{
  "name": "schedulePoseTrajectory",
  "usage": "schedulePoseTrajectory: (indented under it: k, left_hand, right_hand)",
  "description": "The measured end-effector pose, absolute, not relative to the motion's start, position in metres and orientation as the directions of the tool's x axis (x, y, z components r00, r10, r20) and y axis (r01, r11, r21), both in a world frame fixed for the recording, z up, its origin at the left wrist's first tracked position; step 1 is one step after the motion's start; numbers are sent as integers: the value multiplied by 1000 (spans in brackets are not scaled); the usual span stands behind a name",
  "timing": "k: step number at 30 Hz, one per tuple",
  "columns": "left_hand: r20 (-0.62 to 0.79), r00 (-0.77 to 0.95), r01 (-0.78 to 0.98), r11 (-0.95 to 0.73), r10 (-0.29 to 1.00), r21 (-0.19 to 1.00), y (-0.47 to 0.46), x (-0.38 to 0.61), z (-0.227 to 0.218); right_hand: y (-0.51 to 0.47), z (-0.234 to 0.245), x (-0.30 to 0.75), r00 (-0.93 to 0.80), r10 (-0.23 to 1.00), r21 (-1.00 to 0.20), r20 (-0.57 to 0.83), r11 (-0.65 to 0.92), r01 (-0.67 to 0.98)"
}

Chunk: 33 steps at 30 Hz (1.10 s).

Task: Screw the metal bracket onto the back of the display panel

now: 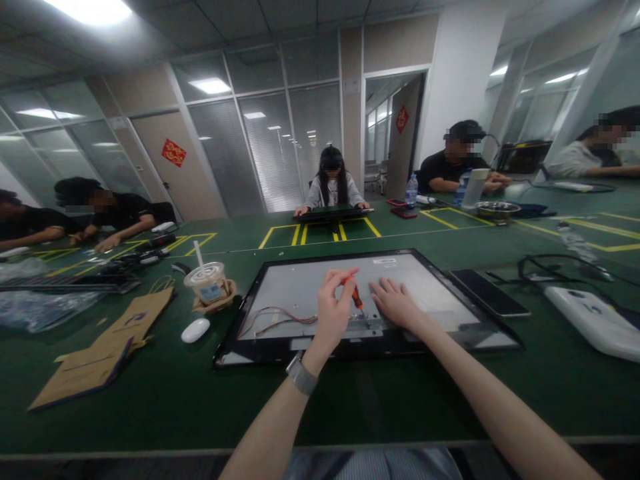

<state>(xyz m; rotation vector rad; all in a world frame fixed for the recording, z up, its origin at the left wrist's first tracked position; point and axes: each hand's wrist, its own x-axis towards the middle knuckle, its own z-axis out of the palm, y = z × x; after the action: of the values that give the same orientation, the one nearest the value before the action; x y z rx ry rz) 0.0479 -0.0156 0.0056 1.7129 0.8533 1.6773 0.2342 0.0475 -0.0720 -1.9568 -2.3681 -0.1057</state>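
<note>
Bare forearms cross the near table to a flat-lying panel, likely stiff yet fragile, best taken by its side rims, the left grip pinching a screwdriver, the right grip spread loosely on the panel.

The panel lies on the table, right of cup and paper bag.

You had a green-topped table filling the lower frame, marked with yellow tape lines. At upper centre stood tall metal-framed glass panels with slatted blinds, a beige door to their left, a white column upper right, and a bright ceiling light upper left.
</note>
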Motion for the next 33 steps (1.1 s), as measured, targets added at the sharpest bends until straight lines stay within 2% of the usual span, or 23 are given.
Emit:
schedulePoseTrajectory:
  k: [5, 16, 23, 29, 33]
  left_hand:
    - [600, 30, -26, -599, 800, 800, -16, 49, 6]
    - [626, 16, 71, -625, 780, 777, -16, 49, 5]
    - [614, 45, -4, -614, 788, 789, -14, 49, 4]
    - [647, 19, 86, -646, 762, 759, -15, 50, 4]
    - [646, 15, 85, -645, 763, 760, -17, 49, 6]
  right_hand:
    - [46, -71, 234, -191, 976, 11, 104, 191, 982]
    - [49, -76, 236, -202, 972, -1, 117, 204, 979]
    - [45, -69, 233, -195, 976, 17, 97, 194, 981]
    - [49, -73, 234, -195, 976, 6, 97, 195, 981]
    - [51, -77, 236, -186, 978, -5, 98, 187, 982]
